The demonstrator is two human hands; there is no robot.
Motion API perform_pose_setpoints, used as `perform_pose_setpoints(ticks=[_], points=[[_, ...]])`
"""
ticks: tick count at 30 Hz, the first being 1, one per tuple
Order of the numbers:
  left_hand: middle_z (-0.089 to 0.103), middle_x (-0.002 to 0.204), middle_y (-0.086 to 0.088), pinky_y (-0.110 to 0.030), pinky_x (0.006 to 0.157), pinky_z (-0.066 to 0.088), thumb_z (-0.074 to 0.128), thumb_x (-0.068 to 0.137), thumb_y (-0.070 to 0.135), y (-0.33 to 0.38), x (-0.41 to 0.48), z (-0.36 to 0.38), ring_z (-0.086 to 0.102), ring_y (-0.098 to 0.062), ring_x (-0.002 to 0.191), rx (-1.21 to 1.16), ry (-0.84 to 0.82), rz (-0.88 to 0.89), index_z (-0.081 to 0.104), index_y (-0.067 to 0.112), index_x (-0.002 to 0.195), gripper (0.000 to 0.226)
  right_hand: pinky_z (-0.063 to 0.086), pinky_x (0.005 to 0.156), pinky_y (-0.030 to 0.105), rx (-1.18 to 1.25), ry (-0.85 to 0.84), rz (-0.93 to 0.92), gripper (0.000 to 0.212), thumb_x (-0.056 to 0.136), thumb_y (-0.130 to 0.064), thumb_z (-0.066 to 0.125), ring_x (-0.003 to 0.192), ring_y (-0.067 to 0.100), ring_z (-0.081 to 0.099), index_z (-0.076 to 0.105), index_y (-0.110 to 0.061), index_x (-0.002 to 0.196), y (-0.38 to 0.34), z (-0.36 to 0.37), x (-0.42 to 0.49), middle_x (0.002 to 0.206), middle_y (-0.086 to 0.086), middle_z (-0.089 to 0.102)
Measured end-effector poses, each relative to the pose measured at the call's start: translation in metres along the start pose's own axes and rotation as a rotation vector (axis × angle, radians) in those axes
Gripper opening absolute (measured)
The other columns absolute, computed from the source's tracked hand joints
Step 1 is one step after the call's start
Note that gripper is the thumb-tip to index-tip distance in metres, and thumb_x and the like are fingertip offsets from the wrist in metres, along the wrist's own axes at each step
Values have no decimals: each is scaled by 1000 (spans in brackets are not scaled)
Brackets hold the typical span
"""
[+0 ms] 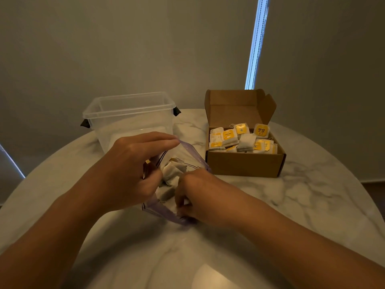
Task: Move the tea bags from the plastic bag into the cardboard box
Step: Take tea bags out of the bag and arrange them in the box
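Plastic bag (193, 151) between both hands (133, 170) (200, 195)

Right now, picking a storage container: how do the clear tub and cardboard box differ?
The clear tub is see-through and empty-looking; the cardboard box is brown and packed with tea bags. The tub is taller; the box's lid flap stands raised. Both sit open on the table.

One head-worn camera looks forward and down, close above the fingers (164, 140). Beyond them stretch the table (312, 195) and wall (125, 49).
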State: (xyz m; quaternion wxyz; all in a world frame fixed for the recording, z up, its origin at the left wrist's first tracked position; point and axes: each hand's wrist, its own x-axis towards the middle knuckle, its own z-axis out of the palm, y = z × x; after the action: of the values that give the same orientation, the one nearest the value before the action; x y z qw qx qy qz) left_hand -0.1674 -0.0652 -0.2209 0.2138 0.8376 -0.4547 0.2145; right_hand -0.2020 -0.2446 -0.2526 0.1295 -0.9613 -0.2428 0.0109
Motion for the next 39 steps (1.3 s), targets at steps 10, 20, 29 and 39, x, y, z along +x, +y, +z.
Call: perform_pose_setpoints(ticks=[10, 20, 29, 39], points=[[64, 125, 2, -17, 65, 55, 55, 75, 7, 4, 0, -1, 65, -9, 84, 30, -1, -6, 64, 12, 128, 54, 30, 73, 23, -48, 47, -46, 28, 98, -24, 54, 104, 21, 56, 62, -10, 121, 4, 26, 12, 120, 8, 59], [63, 126, 1, 3, 76, 40, 54, 74, 6, 0, -1, 0, 50, 22, 93, -1, 5, -11, 63, 11, 128, 55, 58, 62, 35, 562, 402, -11, 17, 84, -13, 61, 69, 12, 66, 67, -25, 74, 3, -8, -10, 72, -6, 67], [63, 126, 2, 2, 77, 41, 55, 74, 7, 0, -1, 1, 51, 20, 94, 3, 9, -5, 63, 12, 129, 55, 41, 58, 8, 417, 333, 92, 12, 92, -22, 64, 68, -1, 58, 73, -25, 100, 4, 1, -6, 74, -17, 58], [63, 126, 2, -6, 70, 50, 55, 74, 7, 2, -1, 2, 58, 7, 90, 3, 10, -6, 63, 12, 128, 55, 56, 80, 16, 414, 236, 3, 18, 90, -20, 68, 94, 4, 66, 75, -22, 106, 9, -1, -9, 106, -7, 72]])
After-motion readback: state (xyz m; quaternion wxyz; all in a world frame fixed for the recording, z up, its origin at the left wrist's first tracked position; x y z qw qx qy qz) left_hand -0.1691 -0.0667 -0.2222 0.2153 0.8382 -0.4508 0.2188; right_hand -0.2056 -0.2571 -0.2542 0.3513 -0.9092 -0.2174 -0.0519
